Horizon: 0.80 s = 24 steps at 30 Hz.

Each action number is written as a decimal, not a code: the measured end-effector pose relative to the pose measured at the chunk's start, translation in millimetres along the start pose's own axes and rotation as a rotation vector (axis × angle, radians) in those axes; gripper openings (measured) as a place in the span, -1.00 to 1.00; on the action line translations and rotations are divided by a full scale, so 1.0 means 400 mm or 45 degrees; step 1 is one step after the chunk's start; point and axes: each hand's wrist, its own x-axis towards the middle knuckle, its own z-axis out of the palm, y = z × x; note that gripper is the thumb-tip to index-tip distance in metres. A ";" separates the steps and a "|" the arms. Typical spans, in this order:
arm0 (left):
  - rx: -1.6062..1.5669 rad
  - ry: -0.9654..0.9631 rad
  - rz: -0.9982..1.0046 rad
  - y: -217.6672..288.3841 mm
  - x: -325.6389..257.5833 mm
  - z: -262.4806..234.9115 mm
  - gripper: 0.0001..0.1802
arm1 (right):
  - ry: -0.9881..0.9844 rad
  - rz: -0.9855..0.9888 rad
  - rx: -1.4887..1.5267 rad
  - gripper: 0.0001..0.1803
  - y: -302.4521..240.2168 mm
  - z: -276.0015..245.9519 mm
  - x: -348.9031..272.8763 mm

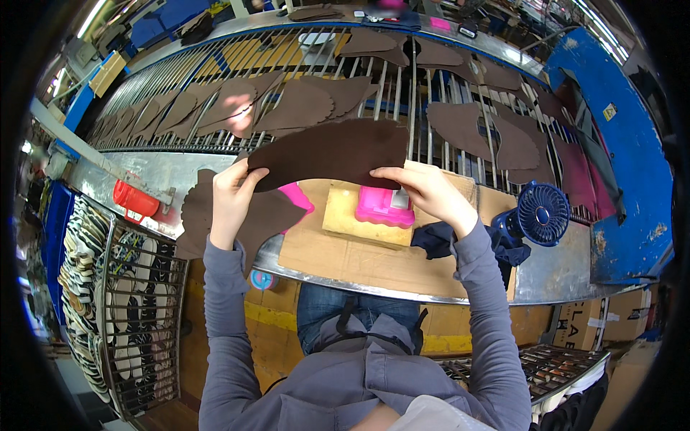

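Note:
A curved dark brown cut material piece [327, 152] is stretched between my hands above the bench. My left hand [233, 188] pinches its left end between thumb and fingers. At the lower right corner, my right hand [431, 188] grips it the same way. Beneath it, a bright pink plastic object [384, 208] rests on a yellow block [345, 219], which lies on a cardboard sheet [323, 258]. More brown pieces [269, 215] with scalloped edges lie by my left wrist, partly over another pink item [296, 197].
Beyond the bench, a rack of metal bars [388, 93] carries several brown pieces [305, 100]. A blue fan [543, 213] and dark cloth [436, 241] sit at right, near a blue machine housing [618, 144]. A red holder [135, 200] and a wire cart of soles [144, 309] are at left.

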 end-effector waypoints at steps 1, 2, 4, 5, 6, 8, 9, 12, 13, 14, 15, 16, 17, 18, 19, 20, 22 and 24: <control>-0.010 0.000 0.007 -0.004 0.000 0.003 -0.82 | 0.006 -0.002 -0.012 -0.46 -0.001 0.000 -0.003; -0.025 0.003 -0.005 -0.008 0.000 0.006 -0.81 | 0.010 -0.006 -0.024 -0.46 -0.001 -0.001 -0.006; -0.056 0.007 -0.027 -0.013 0.001 0.018 -0.81 | 0.021 -0.012 -0.039 -0.46 -0.002 -0.004 -0.013; -0.047 -0.004 -0.017 -0.013 0.002 0.022 -0.81 | 0.026 -0.014 -0.044 -0.46 -0.004 -0.006 -0.016; -0.040 -0.015 -0.006 -0.013 0.003 0.027 -0.81 | 0.032 -0.016 -0.049 -0.46 -0.005 -0.008 -0.021; -0.016 -0.044 0.019 -0.010 0.008 0.040 -0.81 | 0.026 0.004 -0.107 -0.46 -0.002 -0.015 -0.036; 0.000 -0.062 0.034 -0.006 0.011 0.048 -0.82 | 0.024 0.015 -0.137 -0.46 -0.002 -0.020 -0.045; 0.031 -0.127 0.049 0.015 0.021 0.076 -0.83 | 0.074 0.045 -0.170 -0.47 -0.005 -0.031 -0.080; 0.015 -0.152 0.040 0.019 0.025 0.088 -0.83 | 0.081 0.079 -0.191 -0.47 -0.008 -0.034 -0.095; -0.001 -0.176 0.029 0.021 0.027 0.098 -0.83 | 0.087 0.112 -0.211 -0.48 -0.010 -0.035 -0.111; -0.005 -0.200 0.025 0.022 0.030 0.110 -0.82 | 0.093 0.144 -0.231 -0.48 -0.012 -0.035 -0.128; 0.009 -0.233 0.050 0.026 0.033 0.121 -0.82 | 0.099 0.174 -0.246 -0.48 -0.014 -0.035 -0.146; 0.025 -0.268 0.076 0.034 0.038 0.134 -0.82 | 0.107 0.204 -0.260 -0.47 -0.013 -0.036 -0.167; 0.039 -0.300 0.101 0.040 0.042 0.149 -0.82 | 0.112 0.234 -0.275 -0.47 -0.011 -0.034 -0.188; 0.004 -0.311 0.121 0.044 0.045 0.168 -0.80 | 0.160 0.251 -0.271 -0.48 0.000 -0.024 -0.210; 0.000 -0.357 0.164 0.051 0.052 0.187 -0.80 | 0.231 0.266 -0.268 -0.49 0.012 -0.013 -0.236; -0.005 -0.435 0.245 0.062 0.061 0.218 -0.79 | 0.364 0.285 -0.257 -0.50 0.031 0.010 -0.280; 0.074 -0.452 0.351 0.068 0.064 0.253 -0.80 | 0.400 0.384 -0.253 -0.53 0.038 0.026 -0.320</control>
